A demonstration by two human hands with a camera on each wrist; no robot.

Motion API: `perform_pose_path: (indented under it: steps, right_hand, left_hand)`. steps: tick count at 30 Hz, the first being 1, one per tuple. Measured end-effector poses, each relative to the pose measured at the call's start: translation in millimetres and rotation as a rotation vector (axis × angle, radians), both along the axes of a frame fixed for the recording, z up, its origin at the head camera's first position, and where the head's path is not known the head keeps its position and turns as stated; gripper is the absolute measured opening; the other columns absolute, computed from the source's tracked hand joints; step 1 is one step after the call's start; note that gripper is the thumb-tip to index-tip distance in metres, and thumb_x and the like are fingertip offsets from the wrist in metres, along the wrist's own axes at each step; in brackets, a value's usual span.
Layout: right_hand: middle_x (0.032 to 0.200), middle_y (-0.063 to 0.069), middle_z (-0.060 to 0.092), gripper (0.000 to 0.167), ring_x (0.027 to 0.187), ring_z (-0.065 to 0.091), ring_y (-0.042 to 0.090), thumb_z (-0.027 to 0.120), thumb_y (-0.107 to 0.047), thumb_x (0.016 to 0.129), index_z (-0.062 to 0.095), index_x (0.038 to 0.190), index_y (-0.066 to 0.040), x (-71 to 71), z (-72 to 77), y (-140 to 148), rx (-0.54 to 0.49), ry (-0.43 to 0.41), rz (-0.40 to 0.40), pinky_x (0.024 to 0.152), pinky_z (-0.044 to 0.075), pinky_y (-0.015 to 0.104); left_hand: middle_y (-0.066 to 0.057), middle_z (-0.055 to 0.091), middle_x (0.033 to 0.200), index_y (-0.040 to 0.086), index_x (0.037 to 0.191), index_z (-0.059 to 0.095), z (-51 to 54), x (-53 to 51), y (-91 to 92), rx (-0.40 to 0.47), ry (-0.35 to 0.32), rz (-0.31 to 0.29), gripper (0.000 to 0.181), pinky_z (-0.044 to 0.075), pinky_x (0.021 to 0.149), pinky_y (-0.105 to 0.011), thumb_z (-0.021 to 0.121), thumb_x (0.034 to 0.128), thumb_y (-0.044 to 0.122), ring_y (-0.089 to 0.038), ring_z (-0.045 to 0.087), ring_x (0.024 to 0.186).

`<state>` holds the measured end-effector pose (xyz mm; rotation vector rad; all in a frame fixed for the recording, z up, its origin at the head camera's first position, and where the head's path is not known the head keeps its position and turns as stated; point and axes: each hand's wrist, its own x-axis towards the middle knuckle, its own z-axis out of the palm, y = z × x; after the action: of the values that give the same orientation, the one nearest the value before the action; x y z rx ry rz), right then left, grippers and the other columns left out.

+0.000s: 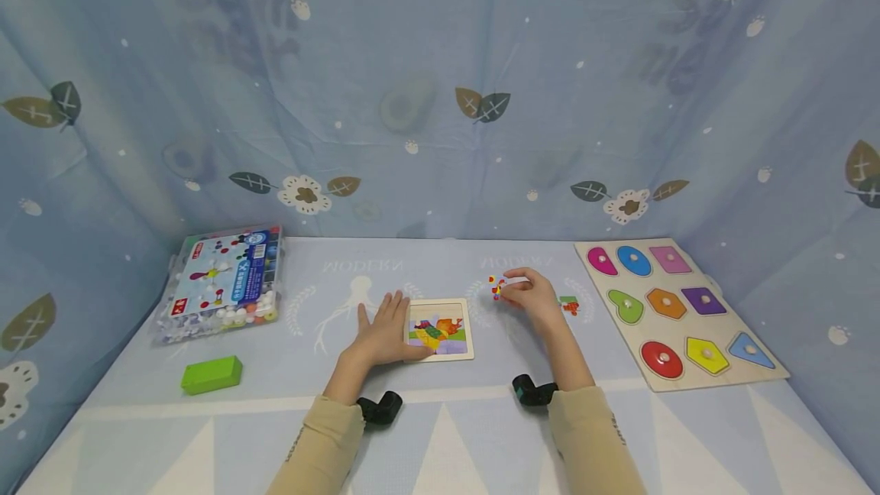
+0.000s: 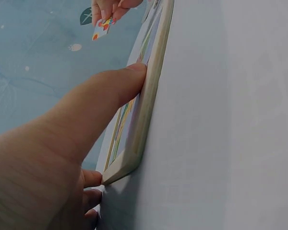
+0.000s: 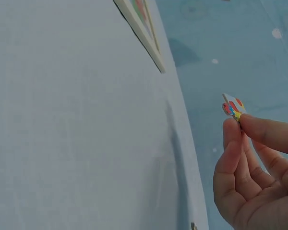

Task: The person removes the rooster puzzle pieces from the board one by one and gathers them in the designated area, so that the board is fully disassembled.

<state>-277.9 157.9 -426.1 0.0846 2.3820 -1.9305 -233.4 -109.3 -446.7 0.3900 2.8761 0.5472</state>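
Note:
A small wooden picture puzzle in a pale frame [image 1: 470, 327] lies on the table, its lower part showing a colourful picture and its upper part bare wood. My left hand [image 1: 382, 334] rests at its left side, the thumb across the lower edge and the fingers spread; the left wrist view shows the thumb on the frame [image 2: 151, 91]. To the right of the frame, my right hand [image 1: 536, 300] pinches a small red, yellow and white piece [image 1: 496, 288] between thumb and fingers. In the right wrist view the piece [image 3: 234, 105] is held off the table.
Right of my right hand lies another small green and red piece [image 1: 570, 304]. A board of coloured shapes [image 1: 642, 338] is at the right. On the left are a clear plastic case [image 1: 223, 281] and a green block [image 1: 211, 375]. A patterned curtain [image 1: 440, 174] hangs behind.

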Motion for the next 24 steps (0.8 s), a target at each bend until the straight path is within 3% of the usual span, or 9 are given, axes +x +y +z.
perform_pose_path:
  steps: [16, 24]
  right_hand:
    - [0.074, -0.005, 0.063, 0.037, 0.066, 0.062, 0.003, 0.061, -0.004, 0.087, 0.053, 0.122, 0.004, 1.2, 5.2, 34.0, -0.003, -0.03, -0.107, 0.07, 0.051, 0.024]
    - [0.077, 0.001, 0.064, 0.034, 0.068, 0.06, 0.01, 0.06, -0.005, 0.086, 0.057, 0.119, 0.003, 0.2, -2.2, 41.8, 0.114, -0.051, -0.137, 0.068, 0.051, 0.024]
  left_hand:
    - [-0.019, 0.016, 0.152, -0.003, 0.145, 0.022, 0.4, -0.1, 1.6, 0.005, 0.014, -0.005, 0.105, -0.004, 0.102, -0.067, 0.067, 0.0718, 0.058, -0.033, 0.01, 0.141]
    - [-0.02, 0.017, 0.152, -0.004, 0.144, 0.023, 0.0, 0.6, 0.4, 0.018, 0.017, -0.002, 0.105, -0.004, 0.102, -0.067, 0.068, 0.0714, 0.056, -0.034, 0.011, 0.14]
